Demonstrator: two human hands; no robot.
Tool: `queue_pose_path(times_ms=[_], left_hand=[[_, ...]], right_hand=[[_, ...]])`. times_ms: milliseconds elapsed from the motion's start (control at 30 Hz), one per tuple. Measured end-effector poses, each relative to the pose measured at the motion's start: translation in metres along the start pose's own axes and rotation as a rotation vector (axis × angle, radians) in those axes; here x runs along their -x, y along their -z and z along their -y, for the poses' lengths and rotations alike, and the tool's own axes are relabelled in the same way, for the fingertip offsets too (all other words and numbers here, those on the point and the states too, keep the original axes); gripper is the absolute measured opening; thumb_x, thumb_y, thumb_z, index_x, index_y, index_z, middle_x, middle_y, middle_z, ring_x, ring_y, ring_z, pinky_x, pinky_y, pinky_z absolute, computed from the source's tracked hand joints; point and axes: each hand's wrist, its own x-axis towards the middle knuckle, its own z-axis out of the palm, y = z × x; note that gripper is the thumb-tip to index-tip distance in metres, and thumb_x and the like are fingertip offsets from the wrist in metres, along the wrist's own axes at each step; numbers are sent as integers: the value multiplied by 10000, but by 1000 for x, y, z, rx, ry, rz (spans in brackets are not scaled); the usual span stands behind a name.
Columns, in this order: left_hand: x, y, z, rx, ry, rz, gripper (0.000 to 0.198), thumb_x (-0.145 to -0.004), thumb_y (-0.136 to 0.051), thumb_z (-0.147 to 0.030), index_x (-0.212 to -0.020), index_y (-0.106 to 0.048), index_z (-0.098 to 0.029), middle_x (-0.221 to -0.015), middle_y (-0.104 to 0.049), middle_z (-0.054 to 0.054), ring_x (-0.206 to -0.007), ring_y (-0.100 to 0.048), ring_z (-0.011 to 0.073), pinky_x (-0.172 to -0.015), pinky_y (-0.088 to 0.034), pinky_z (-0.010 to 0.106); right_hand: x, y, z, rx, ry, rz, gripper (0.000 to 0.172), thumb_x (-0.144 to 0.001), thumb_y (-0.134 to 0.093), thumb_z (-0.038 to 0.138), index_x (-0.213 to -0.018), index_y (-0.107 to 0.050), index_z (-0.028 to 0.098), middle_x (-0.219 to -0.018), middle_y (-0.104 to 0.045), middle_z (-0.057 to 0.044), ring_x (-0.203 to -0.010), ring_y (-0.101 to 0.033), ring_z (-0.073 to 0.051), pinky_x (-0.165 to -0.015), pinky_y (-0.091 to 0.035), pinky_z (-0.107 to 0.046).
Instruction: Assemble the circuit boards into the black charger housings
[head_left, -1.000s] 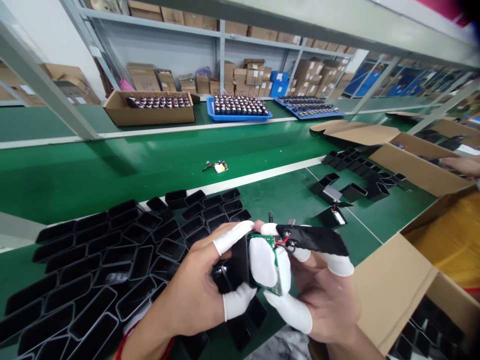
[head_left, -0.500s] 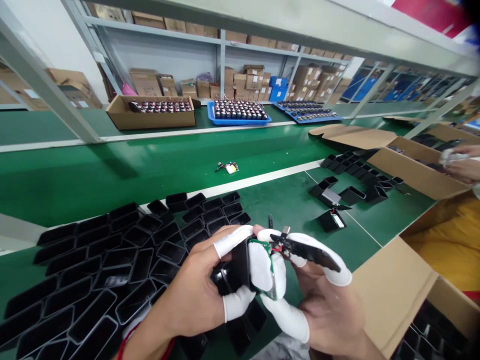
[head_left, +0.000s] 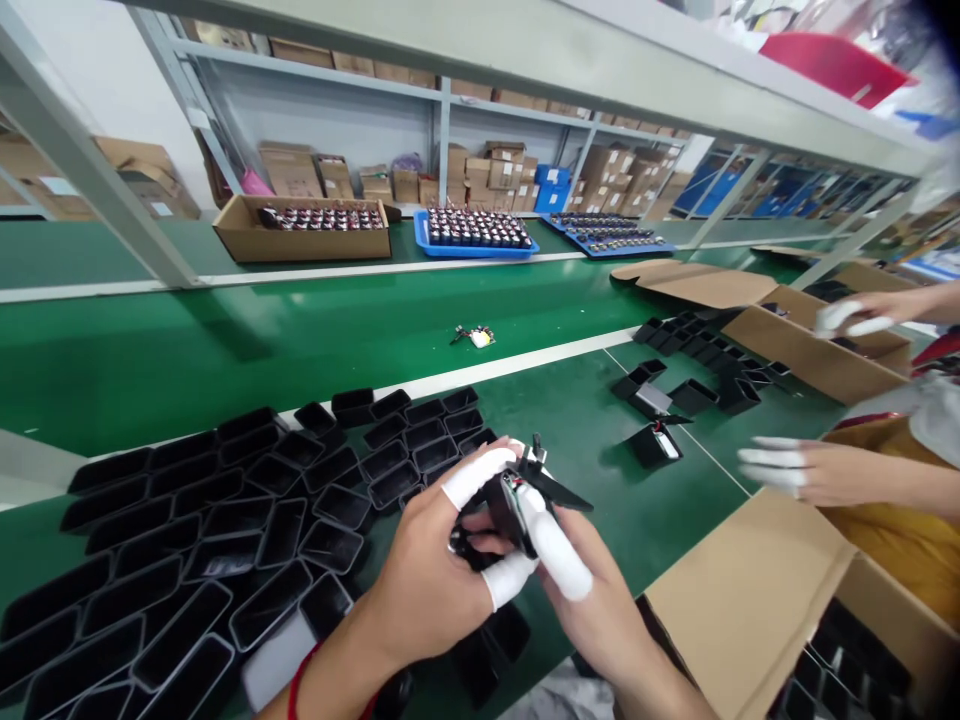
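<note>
A small black case (head_left: 507, 512) is held at the lower middle of the view. My left hand (head_left: 442, 545) grips it from the left, with white covers on the thumb and a finger. My right hand (head_left: 581, 570) presses on the case's open end with a white-covered thumb. Wires and a bit of green board show at that end, mostly hidden by the thumb. A flat black piece (head_left: 559, 487) sticks out to the right above my right hand. Many open black cases (head_left: 281, 530) lie to the left of my hands.
A small circuit board (head_left: 478, 337) lies on the green belt (head_left: 337, 325). Blue trays (head_left: 472, 250) and a cardboard box (head_left: 300, 243) of parts stand behind. At right are a co-worker's hands (head_left: 847, 472), more black cases (head_left: 658, 445) and an open carton (head_left: 750, 590).
The white-topped board has gone from plain view into the case under my right thumb. My right hand has closed in leftward. The co-worker's hands have come further into view, and the loose board has shifted right.
</note>
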Motion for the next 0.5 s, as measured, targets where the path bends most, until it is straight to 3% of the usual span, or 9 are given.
queue_pose_path(times_ms=[100, 200, 300, 400, 500], left_hand=[[0, -4, 0, -69, -73, 2, 674, -722, -739, -83, -1362, -569, -209, -1408, -627, 110, -1256, -636, 289, -1088, -534, 401], [0, -4, -3, -147, -181, -1, 689, -737, -712, -62, -1386, -535, -210, -1417, -620, 107, -1273, -624, 277, -1094, -528, 390], [2, -4, -5, -177, -252, -18, 683, -747, -696, -53, -1385, -525, -230, -1408, -630, 90, -1290, -611, 263, -1107, -515, 371], [2, -8, -1, -198, -211, -41, 643, -743, -710, -87, -1354, -551, -211, -1399, -637, 101, -1262, -633, 273, -1095, -526, 375], [2, -16, 7, -167, -58, -50, 607, -725, -738, -129, -1312, -594, -180, -1338, -681, 110, -1170, -693, 273, -1040, -565, 357]], right_hand=[[-8, -6, 1, -112, -49, -32, 427, -858, -750, 403, -1257, -698, 261, -879, -803, -66, -816, -781, -273, -769, -657, -397], [-11, -12, 5, -182, 14, -53, 269, -851, -752, 396, -1069, -782, 241, -795, -796, -49, -776, -774, -265, -793, -649, -399], [-9, -14, 3, -158, 62, -89, 233, -853, -750, 385, -1020, -794, 228, -802, -795, -55, -806, -766, -266, -814, -640, -402], [-9, -11, -4, -123, -12, -142, 265, -840, -763, 391, -1035, -788, 214, -844, -795, -67, -852, -759, -276, -829, -630, -416], [-10, 1, -8, -142, -166, -188, 417, -814, -746, 527, -1055, -778, 188, -843, -792, -94, -888, -751, -318, -832, -620, -462]])
